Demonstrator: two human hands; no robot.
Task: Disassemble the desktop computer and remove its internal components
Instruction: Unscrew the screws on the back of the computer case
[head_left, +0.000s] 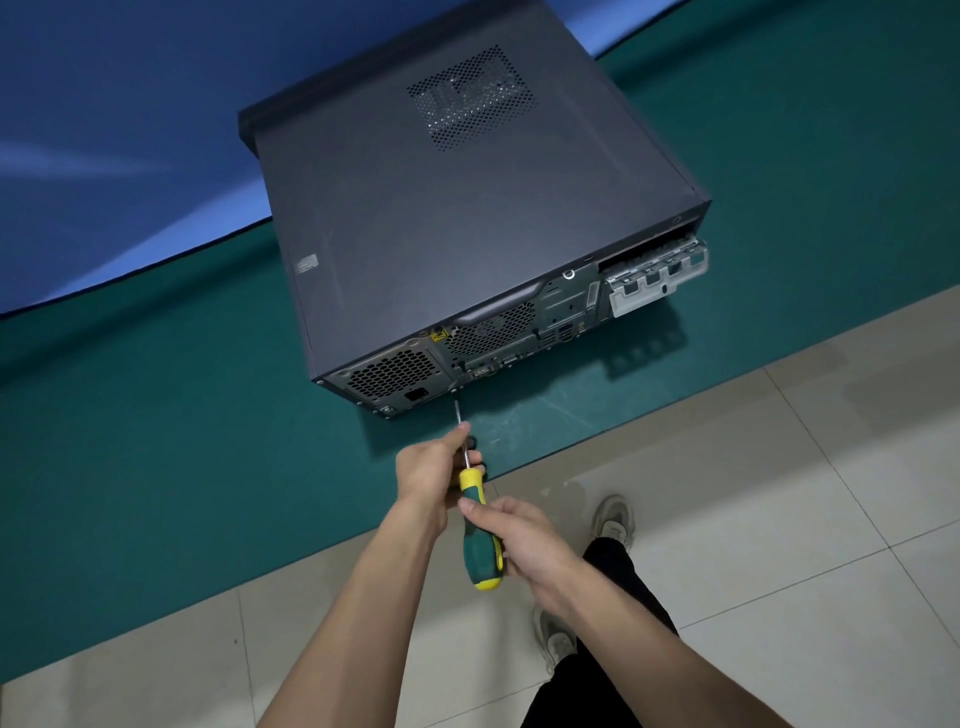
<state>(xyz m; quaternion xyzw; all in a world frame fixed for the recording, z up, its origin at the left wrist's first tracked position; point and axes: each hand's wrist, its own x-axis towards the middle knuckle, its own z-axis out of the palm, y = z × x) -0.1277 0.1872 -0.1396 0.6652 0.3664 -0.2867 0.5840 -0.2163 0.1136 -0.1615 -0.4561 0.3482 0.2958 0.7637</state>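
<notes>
A dark grey desktop computer case (457, 218) lies on its side on a green table mat (156, 415), rear panel facing me. A screwdriver (480, 535) with a green and yellow handle points at a screw (455, 388) on the rear panel beside the power supply grille (392, 371). My right hand (524, 540) grips the handle. My left hand (434, 467) pinches the metal shaft near the handle. The side cover is on the case.
A silver expansion slot bracket (657, 278) hangs open at the right of the rear panel. A blue surface (130, 130) lies behind the mat. The table edge runs diagonally; below it are floor tiles (779, 493) and my shoes and legs.
</notes>
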